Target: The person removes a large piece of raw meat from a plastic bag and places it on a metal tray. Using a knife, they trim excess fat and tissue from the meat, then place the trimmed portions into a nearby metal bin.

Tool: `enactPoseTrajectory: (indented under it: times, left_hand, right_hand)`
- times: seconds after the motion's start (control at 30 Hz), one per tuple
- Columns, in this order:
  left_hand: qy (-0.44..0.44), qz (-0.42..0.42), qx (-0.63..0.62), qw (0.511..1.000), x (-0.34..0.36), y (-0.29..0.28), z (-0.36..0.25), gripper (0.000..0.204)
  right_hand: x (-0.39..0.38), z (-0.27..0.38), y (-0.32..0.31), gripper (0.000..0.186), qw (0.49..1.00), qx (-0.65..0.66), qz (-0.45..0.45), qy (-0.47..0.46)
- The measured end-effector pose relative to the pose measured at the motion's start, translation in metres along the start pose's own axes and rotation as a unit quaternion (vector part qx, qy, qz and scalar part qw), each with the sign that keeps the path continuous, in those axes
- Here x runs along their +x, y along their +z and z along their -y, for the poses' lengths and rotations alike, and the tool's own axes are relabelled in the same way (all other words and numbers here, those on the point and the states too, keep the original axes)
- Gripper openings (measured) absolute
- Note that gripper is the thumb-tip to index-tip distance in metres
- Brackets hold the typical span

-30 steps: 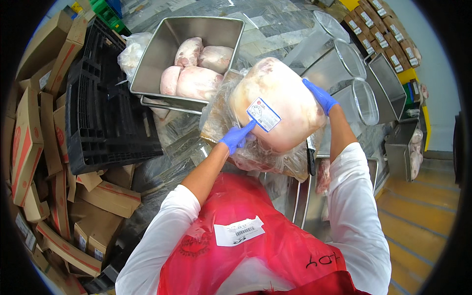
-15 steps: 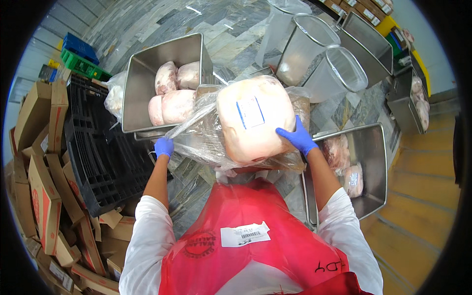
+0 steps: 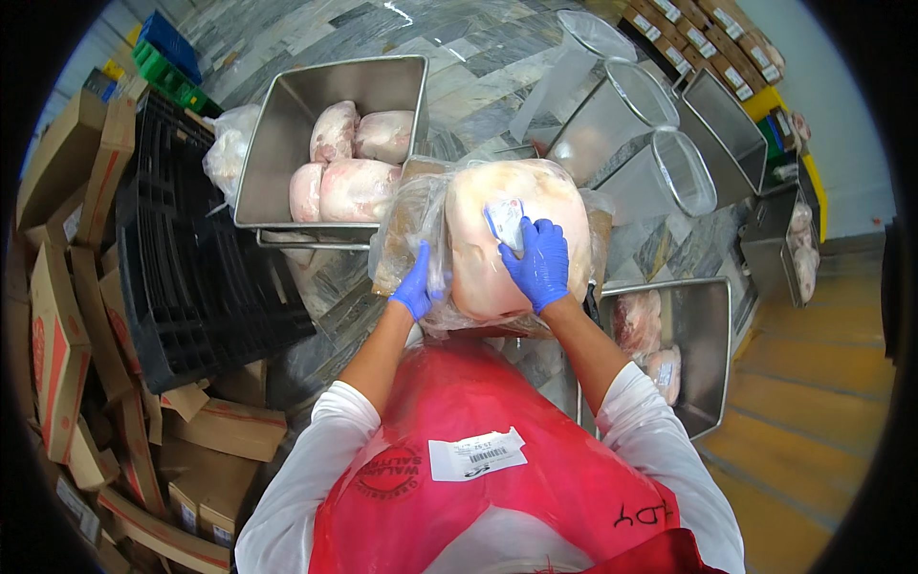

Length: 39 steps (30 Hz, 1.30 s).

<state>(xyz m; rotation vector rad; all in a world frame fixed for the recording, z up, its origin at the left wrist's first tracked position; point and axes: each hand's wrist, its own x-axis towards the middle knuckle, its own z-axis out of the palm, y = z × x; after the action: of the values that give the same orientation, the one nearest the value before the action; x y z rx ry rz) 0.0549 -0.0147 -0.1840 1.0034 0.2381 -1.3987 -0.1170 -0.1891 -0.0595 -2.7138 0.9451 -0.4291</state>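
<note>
Along the left edge of the frame, brown cardboard boxes point(image 3: 62, 344) lie in a loose, leaning heap beside a black plastic pallet point(image 3: 206, 258); above these, at upper left, are a green plastic crate point(image 3: 172, 78) and a blue one point(image 3: 172, 46). A bunched clear plastic bag point(image 3: 229, 148) sits against a rectangular stainless-steel tub point(image 3: 287, 120) at upper left of centre, which holds four pale pink pieces of meat point(image 3: 359, 189) packed at its lower end. Near the middle, the blue-gloved left hand point(image 3: 413, 284) rests against clear plastic wrap point(image 3: 421, 206) beside a large block of meat point(image 3: 476, 263); I cannot tell whether its fingers grip the film. The block sits on top of a wrapped cardboard box point(image 3: 601, 234) at the centre of the frame. The blue-gloved right hand point(image 3: 537, 263) lies on the block, fingers bent at a white-and-blue label point(image 3: 504, 220); whether they pinch it is unclear. Right of centre, a second steel tub point(image 3: 698, 344) contains two chunks of meat, one reddish point(image 3: 636, 323) and one paler and labelled point(image 3: 664, 374). Above it stand three round-rimmed translucent bins point(image 3: 660, 182). Another steel tub point(image 3: 727, 124) tilts behind them, and at far right a steel bin point(image 3: 768, 251) shows pale meat pieces point(image 3: 802, 247) along its opening.
</note>
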Motion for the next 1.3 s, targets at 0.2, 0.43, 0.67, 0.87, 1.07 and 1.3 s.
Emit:
enactPoseTrajectory:
  times: [0.2,0.43,0.67,0.87,1.07,1.3]
  left_hand:
    - [-0.044,0.038,-0.022,0.998,-0.050,0.018,-0.009,0.065]
    - [0.054,-0.046,0.106,0.992,0.008,0.031,0.011,0.035]
    - [0.187,-0.261,0.038,0.947,0.074,-0.042,0.008,0.023]
    - [0.106,-0.144,-0.163,0.970,0.089,-0.040,-0.008,0.018]
    - [0.168,-0.190,0.315,0.915,0.085,0.003,-0.007,0.048]
    - [0.199,-0.101,0.632,0.742,0.107,-0.051,0.006,0.056]
  right_hand:
    - [-0.002,0.006,0.029,0.022,0.997,-0.024,0.055,-0.057]
    - [-0.013,0.073,0.063,0.025,0.967,-0.118,0.171,-0.147]
    - [-0.039,0.002,0.020,0.091,1.000,0.017,0.003,-0.015]
    - [-0.062,-0.068,0.024,0.127,0.975,0.130,-0.081,0.160]
    - [-0.062,-0.088,0.034,0.124,0.950,0.217,-0.077,0.212]
    - [-0.075,-0.124,0.027,0.071,0.642,0.610,0.060,0.461]
